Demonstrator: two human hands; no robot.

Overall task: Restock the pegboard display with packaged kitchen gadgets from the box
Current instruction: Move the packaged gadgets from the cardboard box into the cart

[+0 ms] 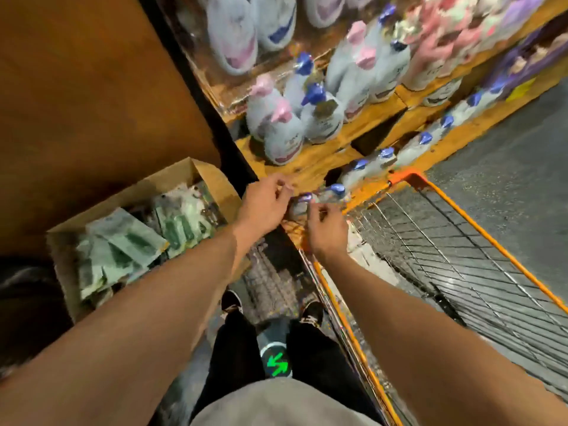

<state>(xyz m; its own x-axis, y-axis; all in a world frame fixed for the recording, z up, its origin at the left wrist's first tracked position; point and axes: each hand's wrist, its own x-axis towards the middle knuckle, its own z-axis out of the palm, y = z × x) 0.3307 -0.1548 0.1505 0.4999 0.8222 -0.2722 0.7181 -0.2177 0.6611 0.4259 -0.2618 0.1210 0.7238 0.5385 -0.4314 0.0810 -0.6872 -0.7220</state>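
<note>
Head view: the cardboard box (63,265) sits low on the left, full of green packaged gadgets (129,241). The left hand (264,207) and right hand (325,232) are close together, fingers curled at a small blurred item (302,206) by the wooden shelf (310,167). I cannot tell whether either hand actually grips it. An orange wire cart (445,241) stands on the right.
</note>
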